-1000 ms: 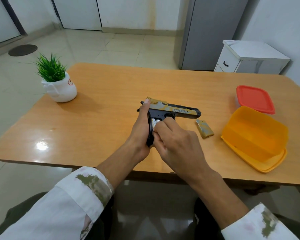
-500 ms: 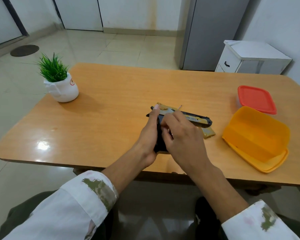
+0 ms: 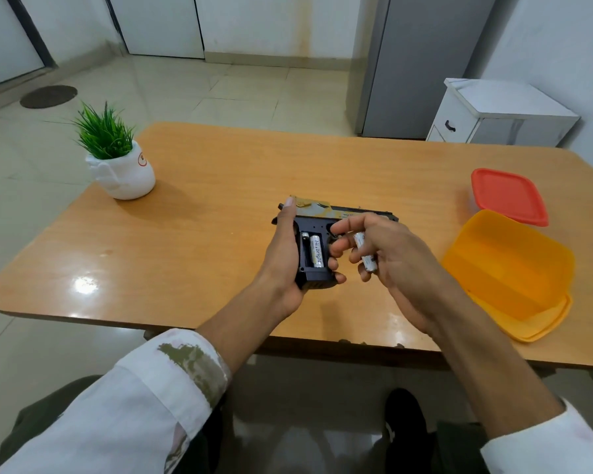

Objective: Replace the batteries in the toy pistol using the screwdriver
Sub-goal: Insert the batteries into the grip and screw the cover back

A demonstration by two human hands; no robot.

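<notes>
left hand (image 3: 281,265) grips pistol (image 3: 314,277) (one battery (image 3: 316,251) seated) | right hand (image 3: 401,265) pinches loose battery (image 3: 365,253) just beside | table (image 3: 220,186) runs wide leftward, tub (image 3: 507,268) near front edge

The right hand (image 3: 394,258) covers the middle of the toy pistol (image 3: 314,212), and its fingers hide part of the loose battery (image 3: 367,258) they pinch; the left hand (image 3: 281,258) conceals the grip's rear edge; the slide's print is too small to read; the orange container (image 3: 507,268) hides the near side of the red-lidded box (image 3: 507,195); both sleeves (image 3: 134,405) run off the bottom edge.
</notes>
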